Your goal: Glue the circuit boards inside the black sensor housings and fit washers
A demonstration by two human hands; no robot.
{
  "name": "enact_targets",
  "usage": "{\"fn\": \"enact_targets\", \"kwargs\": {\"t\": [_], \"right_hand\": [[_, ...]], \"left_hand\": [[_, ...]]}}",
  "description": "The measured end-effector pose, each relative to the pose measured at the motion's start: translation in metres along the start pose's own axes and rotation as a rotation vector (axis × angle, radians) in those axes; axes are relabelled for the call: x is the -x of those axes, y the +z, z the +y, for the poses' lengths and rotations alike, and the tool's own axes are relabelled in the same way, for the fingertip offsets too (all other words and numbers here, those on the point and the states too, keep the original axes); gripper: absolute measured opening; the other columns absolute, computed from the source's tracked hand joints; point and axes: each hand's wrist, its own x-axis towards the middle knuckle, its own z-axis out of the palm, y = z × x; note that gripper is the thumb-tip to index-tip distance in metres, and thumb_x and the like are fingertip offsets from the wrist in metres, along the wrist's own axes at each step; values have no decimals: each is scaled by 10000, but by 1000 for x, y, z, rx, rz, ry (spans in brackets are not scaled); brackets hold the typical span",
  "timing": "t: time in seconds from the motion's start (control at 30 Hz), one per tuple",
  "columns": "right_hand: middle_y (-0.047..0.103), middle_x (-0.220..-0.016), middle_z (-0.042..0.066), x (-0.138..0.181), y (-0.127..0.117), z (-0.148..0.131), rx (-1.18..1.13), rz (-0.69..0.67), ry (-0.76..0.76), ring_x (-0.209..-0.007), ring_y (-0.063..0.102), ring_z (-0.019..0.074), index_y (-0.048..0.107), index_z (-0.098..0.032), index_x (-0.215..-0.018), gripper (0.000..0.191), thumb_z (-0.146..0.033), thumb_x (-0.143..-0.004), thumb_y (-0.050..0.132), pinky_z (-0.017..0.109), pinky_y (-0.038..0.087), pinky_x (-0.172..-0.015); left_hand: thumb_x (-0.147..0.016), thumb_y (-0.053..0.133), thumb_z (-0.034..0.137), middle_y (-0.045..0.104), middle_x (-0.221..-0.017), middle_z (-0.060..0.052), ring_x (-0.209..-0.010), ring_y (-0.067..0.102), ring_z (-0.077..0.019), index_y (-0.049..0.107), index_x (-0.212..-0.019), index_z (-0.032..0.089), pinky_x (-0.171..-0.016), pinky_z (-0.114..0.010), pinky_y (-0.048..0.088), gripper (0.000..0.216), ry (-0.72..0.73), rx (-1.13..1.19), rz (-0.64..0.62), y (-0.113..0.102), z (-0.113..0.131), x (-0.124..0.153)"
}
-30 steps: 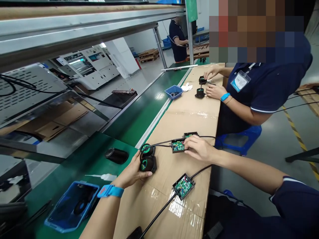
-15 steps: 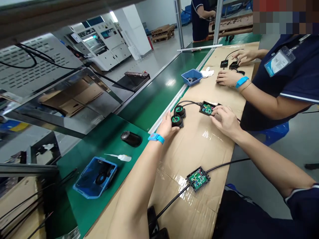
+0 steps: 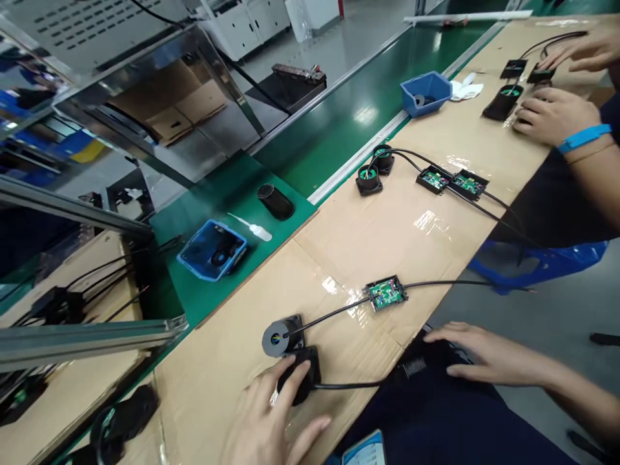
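My left hand [image 3: 276,410] has its fingers spread over a black square-based housing [image 3: 301,378] at the table's near edge, fingertips touching its top. Beside that part lies another housing with a grey ring face [image 3: 277,338], wires showing in its centre. Its cable runs to an open black box with a green circuit board [image 3: 387,294]. My right hand [image 3: 479,354] is off the table's edge above my lap, fingers apart, with nothing seen in it. Near its fingertips a small grey ribbed patch [image 3: 414,368] shows against dark cloth; what it is I cannot tell.
Two round housings [image 3: 369,179] and two open circuit boxes [image 3: 433,179] lie farther up the cardboard. On the green mat are a blue bin [image 3: 213,250], a white dropper bottle [image 3: 260,232] and a black cylinder [image 3: 276,201]. A co-worker's hands [image 3: 557,116] handle parts beside another blue bin [image 3: 426,93].
Both hands have left the far housings and circuit box and come back toward me. My left hand is now at the near housing, my right over my lap. The view has shifted too.
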Motion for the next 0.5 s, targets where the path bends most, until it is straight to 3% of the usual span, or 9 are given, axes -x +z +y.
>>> {"fn": "enact_targets", "kwargs": {"t": [0.03,0.07,0.1,0.17,0.23,0.33,0.43,0.5], "right_hand": [[666,-1346,117,-1,24,5,20,5,-18,-1246,649,311,566,-329,-1442,538,-453,-931,679,484,564,-1028],[678,-1318,129,-4,44,10,44,15,-48,-1218,663,316,603,-275,-1397,494,-475,-947,642,494,564,-1019],[715,-1210,125,-7,59,13,54,28,-47,-1134,697,294,670,-242,-1268,366,-463,-997,560,475,574,-989],[730,-968,87,-9,72,13,76,57,-60,-928,724,237,695,-214,-1020,350,-417,-1067,413,403,589,-892],[691,-841,46,-1,65,5,98,93,-77,-780,693,186,657,-220,-915,392,-387,-1094,351,315,570,-759],[663,-833,45,16,34,-10,168,196,-113,-736,647,176,672,-228,-998,367,-392,-1097,359,292,509,-682],[657,-887,98,11,4,-17,284,382,-110,-854,631,242,701,-208,-1125,382,-394,-1084,370,384,495,-811],[666,-1052,148,-6,-10,-18,359,503,-88,-1026,616,296,692,-194,-1210,363,-389,-1063,424,461,476,-926]], "left_hand": [[-924,611,586,677,-1295,-109,-1117,695,-304,593,-1357,299,-886,-442,630,520,-41,-21,58,15,6,7],[-973,562,516,663,-1310,-112,-1148,684,-294,586,-1348,288,-925,-442,618,440,-86,-28,112,26,11,12],[-1002,522,461,650,-1323,-113,-1180,670,-286,577,-1345,280,-967,-445,602,392,-126,-18,144,35,15,15],[-1022,492,419,641,-1311,-100,-1204,656,-271,569,-1333,284,-1014,-443,579,348,-174,34,157,42,16,19],[-1012,509,465,640,-1288,-81,-1193,659,-261,567,-1327,299,-1022,-437,578,361,-170,104,117,39,7,22],[-953,561,591,633,-1261,-88,-1179,664,-278,562,-1333,291,-1040,-464,576,484,-209,205,99,31,-17,22],[-884,606,670,567,-1349,-157,-1300,593,-355,485,-1430,233,-1116,-569,510,709,-254,241,156,31,-40,18],[-846,637,679,485,-1476,-184,-1414,493,-408,383,-1523,237,-1159,-626,449,847,-229,281,147,38,-52,18]]}}
